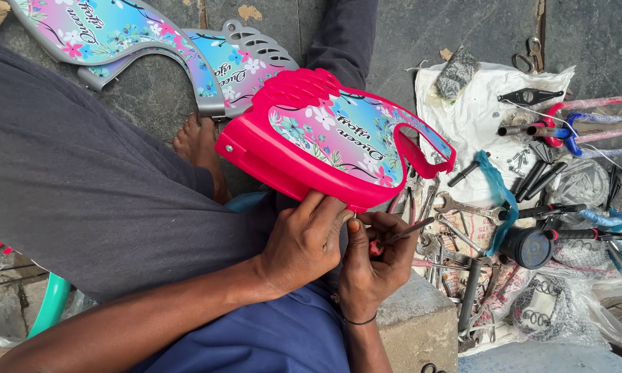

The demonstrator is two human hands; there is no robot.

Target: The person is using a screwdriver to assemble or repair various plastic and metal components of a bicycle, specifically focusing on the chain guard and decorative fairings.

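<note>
- Over the person's lap, the pink chain guard [324, 138] is resting tilted, its flowered face turned up and its lower rim sitting just above both hands; a good way to work is keeping it propped against the knee so it is not rocking.
- Beyond it, on the stone floor [456, 27], two grey guards [186, 48] with the same flowered panels are lying well apart from the work.
- To the right, a white cloth [476, 117] is carrying loose spanners, bolts and handlebar grips.
- Under the rim, the left hand [304, 242] is clamping the pink edge, fingers curled over it; it should be holding close beside the working spot.
- Touching it, the right hand [373, 259] is pinching a thin red-handled tool [397, 238], tip pointing away from the rim; I am judging that short, steady pressure is suiting this thin plastic best.
</note>
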